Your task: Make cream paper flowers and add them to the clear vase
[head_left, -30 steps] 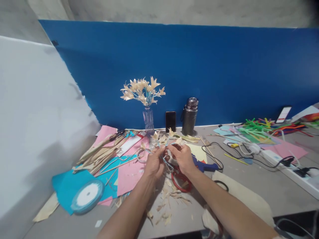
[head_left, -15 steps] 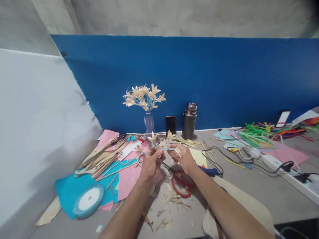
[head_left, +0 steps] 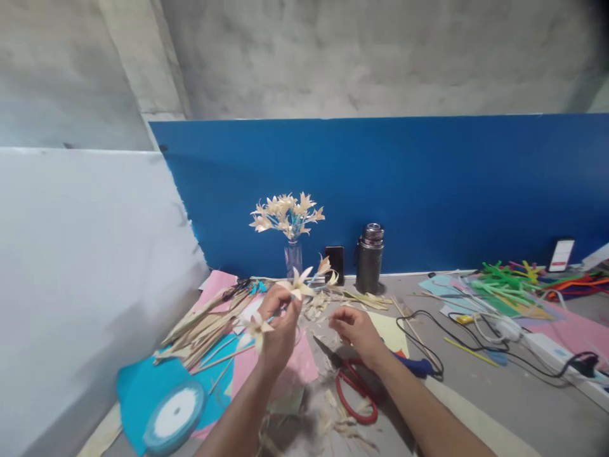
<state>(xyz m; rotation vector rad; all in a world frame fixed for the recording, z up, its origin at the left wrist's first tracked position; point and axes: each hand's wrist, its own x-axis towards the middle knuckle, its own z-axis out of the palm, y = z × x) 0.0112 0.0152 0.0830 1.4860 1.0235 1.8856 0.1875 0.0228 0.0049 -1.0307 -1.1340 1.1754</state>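
Fingers of my left hand (head_left: 281,329) are clamped on the pale flowers (head_left: 298,284), which I hold above the table (head_left: 518,393), before the vase (head_left: 294,257). My right hand (head_left: 356,331) is curled, apart from the flowers; whether its fingertips meet I cannot tell from this view. Scissors (head_left: 339,364) lie just below it. Behind, the vase bears a bouquet (head_left: 288,212); to its right I note a phone (head_left: 337,261) and a flask (head_left: 370,261).

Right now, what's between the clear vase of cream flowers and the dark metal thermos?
Head view: an upright black rectangular phone between vase and thermos, partly overlapped by cream flower spray in the left hand.
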